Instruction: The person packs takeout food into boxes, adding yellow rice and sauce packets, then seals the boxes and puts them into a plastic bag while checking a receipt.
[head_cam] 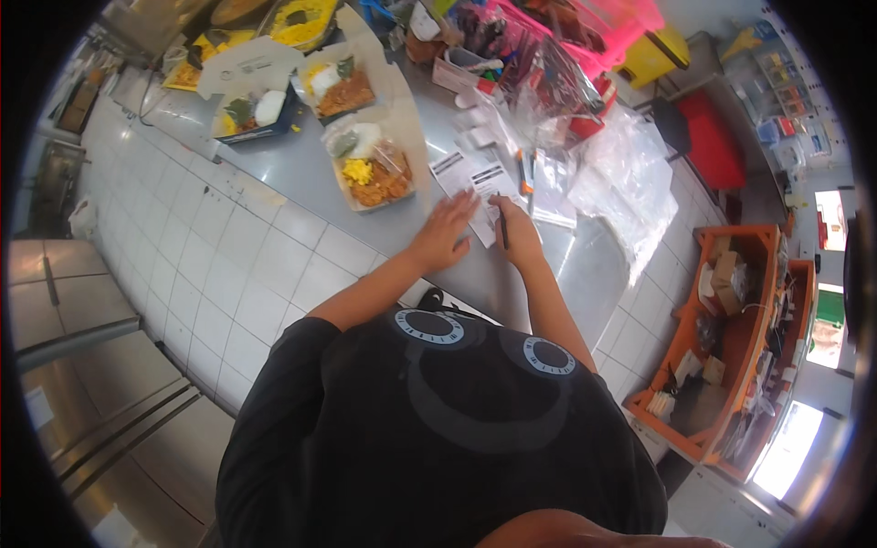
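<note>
My right hand (515, 233) grips a dark pen (503, 229) over a printed paper slip (495, 179) on the metal table (301, 175). Flat on the edge of a second printed slip (449, 172), to the left, lies my left hand (442, 233), its thumb spread and nothing held. Both slips bear writing. Beyond my left hand stands an open paper meal box (375, 198) with rice, fried food (384, 183) and yellow scrambled egg (357, 171). Two more open meal boxes, a middle one (342, 113) and a left one (257, 133), sit farther back.
Clear plastic bags (620, 178) drape over the table's right side. A slim orange tool (526, 175) lies by the slips. Behind are a pink basket (620, 27) and a bowl of yellow food (298, 24). An orange shelf unit (747, 329) stands right, a steel cabinet (89, 288) left.
</note>
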A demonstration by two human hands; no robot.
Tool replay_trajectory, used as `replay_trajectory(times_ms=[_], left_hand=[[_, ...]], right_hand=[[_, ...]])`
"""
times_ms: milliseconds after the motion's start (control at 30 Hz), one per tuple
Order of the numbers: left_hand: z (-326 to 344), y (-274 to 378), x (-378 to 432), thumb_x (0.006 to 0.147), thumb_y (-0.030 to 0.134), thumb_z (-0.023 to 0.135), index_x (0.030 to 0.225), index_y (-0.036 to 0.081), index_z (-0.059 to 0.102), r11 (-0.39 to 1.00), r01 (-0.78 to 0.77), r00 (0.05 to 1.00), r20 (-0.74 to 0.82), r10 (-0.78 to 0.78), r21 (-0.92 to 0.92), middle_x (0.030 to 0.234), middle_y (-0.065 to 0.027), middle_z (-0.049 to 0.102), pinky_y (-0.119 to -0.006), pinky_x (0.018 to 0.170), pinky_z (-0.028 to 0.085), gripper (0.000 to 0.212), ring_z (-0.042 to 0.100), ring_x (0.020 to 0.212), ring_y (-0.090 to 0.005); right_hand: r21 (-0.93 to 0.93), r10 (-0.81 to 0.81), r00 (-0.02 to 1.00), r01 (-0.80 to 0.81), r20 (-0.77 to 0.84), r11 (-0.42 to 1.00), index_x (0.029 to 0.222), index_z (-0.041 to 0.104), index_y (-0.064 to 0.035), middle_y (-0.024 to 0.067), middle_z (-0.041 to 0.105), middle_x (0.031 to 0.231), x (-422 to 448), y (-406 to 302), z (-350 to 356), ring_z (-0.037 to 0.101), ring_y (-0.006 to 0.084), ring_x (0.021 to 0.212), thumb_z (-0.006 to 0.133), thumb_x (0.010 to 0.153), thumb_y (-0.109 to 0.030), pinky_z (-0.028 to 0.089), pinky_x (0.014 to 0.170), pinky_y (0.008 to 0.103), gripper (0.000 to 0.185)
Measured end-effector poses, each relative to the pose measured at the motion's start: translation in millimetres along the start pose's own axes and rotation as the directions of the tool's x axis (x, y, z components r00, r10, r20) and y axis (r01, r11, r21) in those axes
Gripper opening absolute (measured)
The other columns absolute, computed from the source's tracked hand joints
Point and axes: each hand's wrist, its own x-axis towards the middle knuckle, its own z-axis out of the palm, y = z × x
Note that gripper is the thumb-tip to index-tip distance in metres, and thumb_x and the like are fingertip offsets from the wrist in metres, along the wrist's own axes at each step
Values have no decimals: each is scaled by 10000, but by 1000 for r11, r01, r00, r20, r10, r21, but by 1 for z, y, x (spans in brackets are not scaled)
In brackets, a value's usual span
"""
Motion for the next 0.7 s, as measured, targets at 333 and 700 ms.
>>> replay_trajectory(times_ms=[333,700], left_hand=[[-117,-87,-174,885,289,511,1221,11,492,688,699,481,839,-254,-193,1196,-146,548,-341,934,382,436,513,1105,-244],[-337,-280,-99,870,343,532,1206,-49,458,606,759,477,-429,-767,-237,1135,-248,526,-368,813,455,522,567,975,-313]], right_hand=[[-476,48,991,-104,-128,873,1137,532,-93,196,489,1219,23,4,19,441,337,1148,553,716,-1,321,977,461,432],[345,507,576,-374,-641,861,1085,521,3,168,550,1096,43,-102,-3,503,221,1071,498,863,-61,415,852,330,232]])
